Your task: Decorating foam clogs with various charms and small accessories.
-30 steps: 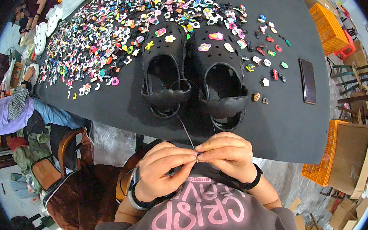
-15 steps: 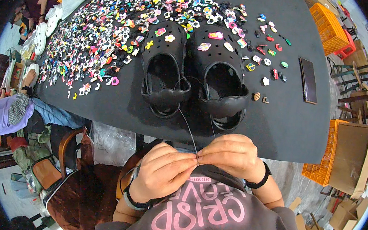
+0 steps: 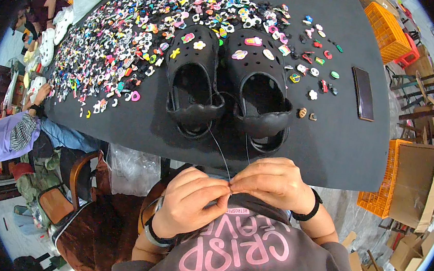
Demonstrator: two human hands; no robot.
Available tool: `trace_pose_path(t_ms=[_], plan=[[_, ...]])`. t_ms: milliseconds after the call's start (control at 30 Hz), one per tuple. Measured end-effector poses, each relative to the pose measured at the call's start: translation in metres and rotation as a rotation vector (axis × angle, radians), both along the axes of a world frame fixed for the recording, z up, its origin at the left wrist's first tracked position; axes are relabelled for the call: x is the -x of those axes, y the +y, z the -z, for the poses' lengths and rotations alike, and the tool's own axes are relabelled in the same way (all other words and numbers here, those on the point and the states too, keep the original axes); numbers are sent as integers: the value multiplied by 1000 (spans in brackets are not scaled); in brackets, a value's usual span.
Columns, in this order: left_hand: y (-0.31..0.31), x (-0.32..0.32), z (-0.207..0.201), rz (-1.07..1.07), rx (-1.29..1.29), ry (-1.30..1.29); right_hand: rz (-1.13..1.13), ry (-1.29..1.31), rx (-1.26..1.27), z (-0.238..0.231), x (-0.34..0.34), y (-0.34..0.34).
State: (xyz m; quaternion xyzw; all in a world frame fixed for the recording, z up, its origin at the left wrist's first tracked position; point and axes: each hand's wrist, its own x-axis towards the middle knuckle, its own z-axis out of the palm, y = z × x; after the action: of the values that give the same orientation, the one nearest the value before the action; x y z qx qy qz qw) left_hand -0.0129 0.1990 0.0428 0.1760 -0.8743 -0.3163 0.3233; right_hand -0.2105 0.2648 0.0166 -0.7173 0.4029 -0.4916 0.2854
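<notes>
The 2 hands meet in front of the near edge of the black table [image 3: 328,158], above the wearer's dark gray shirt [image 3: 298,266]. The left hand [image 3: 190,200] closes its thumb and fingertips in a pinch on a thin dark cord [image 3: 219,148]. The right hand [image 3: 277,184] is likewise pinched on the cord, its fingertips against those of the left hand. The exact form of the cord at the fingertips is hidden.

2 strands of the cord extend from the hands toward the 2 black clogs. The left strand leads to the heel area of the left clog [image 3: 194,114]; the right strand leads to the heel area of the right clog [image 3: 262,120].

Both clogs stand side by side on the table, toes directed away from the wearer. Each upper carries 3 charms: the left clog has 2 flower shapes and 1 yellow piece; the right clog has 1 pink piece, 1 ringed-planet shape and 1 pale oval.

A dense spread of multicolored charms [image 3: 116,49] covers the table left of and beyond the clogs. Right of the clogs lie loose charms, including 1 white flower charm [image 3: 312,95]. A dark phone [image 3: 362,94] lies near the right edge.

At the far left, a co-worker's hand [image 3: 42,93] is at the table edge.
</notes>
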Motion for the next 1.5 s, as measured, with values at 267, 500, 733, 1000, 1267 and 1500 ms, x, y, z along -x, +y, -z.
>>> trace_pose_path(t_ms=[267,500,733,1000,1267,1500], plan=[[2,-1,1,-55,-248,115,47,-53,137,2,-7,-4],[3,0,10,-58,-405,182,104,-40,277,8,-11,-3],[4,-2,27,-6,-736,262,106,22,330,13,-10,-2],[0,-5,28,68,-842,265,137,-54,269,14,-10,-3],[-2,-9,22,37,-815,225,115,-84,264,13,-13,-4],[-1,-9,20,58,-804,227,102,-47,286,10,-10,-2]])
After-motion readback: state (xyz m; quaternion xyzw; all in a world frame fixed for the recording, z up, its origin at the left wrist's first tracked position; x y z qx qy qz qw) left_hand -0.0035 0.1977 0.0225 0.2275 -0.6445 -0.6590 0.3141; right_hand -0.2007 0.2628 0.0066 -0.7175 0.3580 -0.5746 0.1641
